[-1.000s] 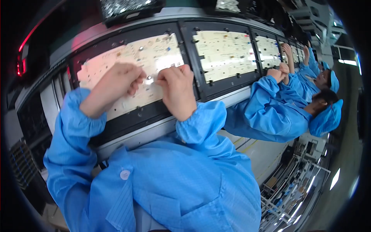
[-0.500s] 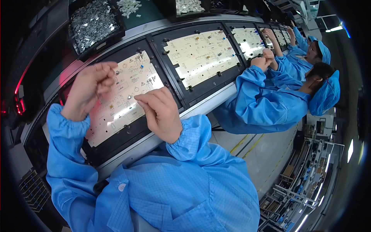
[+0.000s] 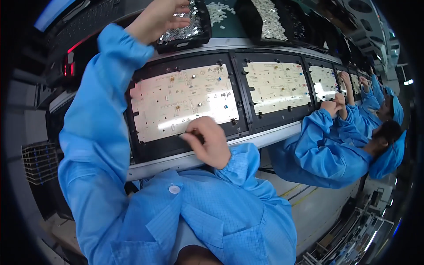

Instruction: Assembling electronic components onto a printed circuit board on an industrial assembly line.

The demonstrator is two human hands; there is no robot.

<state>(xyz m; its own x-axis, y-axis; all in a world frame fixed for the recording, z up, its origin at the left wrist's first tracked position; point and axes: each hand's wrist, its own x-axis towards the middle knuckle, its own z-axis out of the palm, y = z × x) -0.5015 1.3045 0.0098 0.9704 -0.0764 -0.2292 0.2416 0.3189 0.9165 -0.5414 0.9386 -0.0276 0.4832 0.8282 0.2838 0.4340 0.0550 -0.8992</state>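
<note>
My left hand (image 3: 160,18) reaches over a black bin of small shiny metal parts (image 3: 191,30); its fingers are stretched and apart, with nothing visibly held. My right hand (image 3: 207,140) hovers at the near edge of a cream circuit board (image 3: 150,99), thumb and forefinger pinched. What sits between those fingertips, if anything, is too small to make out. Several small components stand on the board, among them blue ones and round silvery ones. A black frame (image 3: 143,151) surrounds the board.
Further framed boards (image 3: 276,88) run along the line to the right. Beyond the metal rail (image 3: 260,138) stand bins of white parts (image 3: 266,20), with loose white pieces (image 3: 217,13) beside them. Co-workers in blue (image 3: 329,145) work at the right.
My left hand has moved from above the board up to the metal-parts bin, its fingers spreading. My right hand has shifted to the board's near edge, still pinched. The whole view has turned.
</note>
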